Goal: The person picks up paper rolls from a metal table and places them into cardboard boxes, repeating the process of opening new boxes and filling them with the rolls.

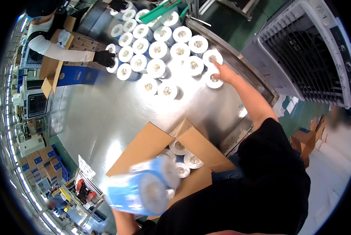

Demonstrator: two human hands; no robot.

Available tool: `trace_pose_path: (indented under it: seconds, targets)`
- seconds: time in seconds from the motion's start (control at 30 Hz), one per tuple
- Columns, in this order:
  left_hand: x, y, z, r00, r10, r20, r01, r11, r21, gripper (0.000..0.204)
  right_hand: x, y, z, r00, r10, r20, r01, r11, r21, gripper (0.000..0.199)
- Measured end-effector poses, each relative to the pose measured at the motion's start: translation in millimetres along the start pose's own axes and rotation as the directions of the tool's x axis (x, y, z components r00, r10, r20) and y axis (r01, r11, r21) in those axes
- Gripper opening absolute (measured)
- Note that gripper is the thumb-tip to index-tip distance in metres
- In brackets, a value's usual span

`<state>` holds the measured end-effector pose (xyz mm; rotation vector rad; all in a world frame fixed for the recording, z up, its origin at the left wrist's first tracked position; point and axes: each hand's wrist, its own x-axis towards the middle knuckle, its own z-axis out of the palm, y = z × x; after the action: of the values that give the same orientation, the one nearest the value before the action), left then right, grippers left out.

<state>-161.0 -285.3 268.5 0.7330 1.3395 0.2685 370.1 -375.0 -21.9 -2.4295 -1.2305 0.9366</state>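
Observation:
My left hand (120, 214) holds up two blue-wrapped rolls (138, 192) beside and partly over the open cardboard box (140, 147); they are smeared by motion and hide its fingers. Inside that box stand several white-ended rolls (193, 159). Reaching to the far right, my right hand (225, 73) has its fingers and thumb at the cores of two neighbouring rolls, an upper roll (209, 55) and a lower roll (210, 83), closed across them. To their left, many similar rolls (158, 49) stand upright in a cluster on the metal table (93, 113).
Across the table a co-worker's black-gloved hand (104, 58) touches the cluster's left edge, next to another open box (71, 74). A green bar (156, 13) crosses the far end. A raised metal edge (257, 74) and a large grey louvred unit (304, 51) stand right.

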Motion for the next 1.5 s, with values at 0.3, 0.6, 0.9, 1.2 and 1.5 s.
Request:
trace_pose_path:
  seconds: [0.3, 0.6, 0.9, 1.2, 1.5]
  targets:
    - [-46, -55, 86, 0.794, 0.412, 0.448, -0.402, -0.197, 0.894, 0.045, -103, -64, -85, 0.957, -0.106, -0.269, 0.188, 0.935, 0.300, 0.066]
    - [2, -131, 62, 0.650, 0.499, 0.574, -0.406, -0.410, 0.817, 0.019, -264, -227, -120, 0.561, -0.826, -0.055, 0.819, 0.544, 0.185, 0.064]
    - [11, -147, 45, 0.638, 0.499, 0.586, -0.384, -0.453, 0.804, 0.027, -305, -284, -18, 0.542, -0.599, 0.590, 0.803, 0.577, -0.153, 0.062]
    - [-36, -116, -63, 0.702, 0.701, 0.121, -0.505, 0.371, 0.780, 0.044, -301, -238, -5, 0.696, -0.587, 0.414, 0.559, 0.805, 0.201, 0.051]
    - [-59, -165, -122, 0.830, 0.527, -0.182, 0.054, 0.249, 0.967, 0.087, -280, -268, -25, 0.778, -0.217, 0.590, 0.287, 0.958, -0.026, 0.040]
